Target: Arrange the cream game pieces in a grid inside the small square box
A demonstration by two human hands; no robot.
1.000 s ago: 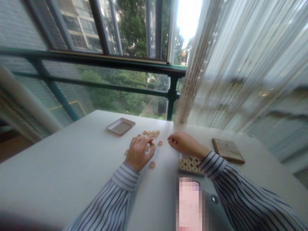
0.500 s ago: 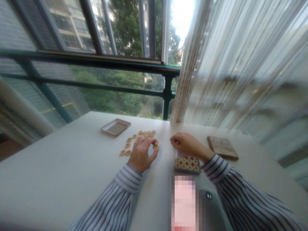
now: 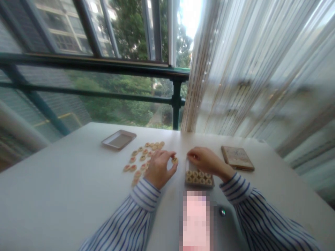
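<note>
Between thumb and forefinger my left hand (image 3: 160,168) holds a round wooden Chinese chess piece (image 3: 174,160) with a dark mark, raised above the table. Loose Chinese chess pieces (image 3: 133,167), some red-marked and some dark-marked, lie scattered to the left of that hand and partly behind it. My right hand (image 3: 205,159) is closed, fingers curled down over the far part of an open box (image 3: 186,185). What its fingertips hold, if anything, is hidden. Rows of dark-marked Chinese chess pieces (image 3: 199,177) fill the near part of the box.
A shallow tray-like lid (image 3: 119,140) lies at the far left of the white table (image 3: 65,184). To the right rests a folded wooden board (image 3: 237,158). A grey device (image 3: 227,230) and a pixelated patch occupy the near edge. String curtain (image 3: 199,80) and railing (image 3: 104,94) stand behind.
My left hand has moved right with the chess piece, closer to the box, uncovering more loose pieces. My right hand has come over the box's far part. The view has shifted slightly.
</note>
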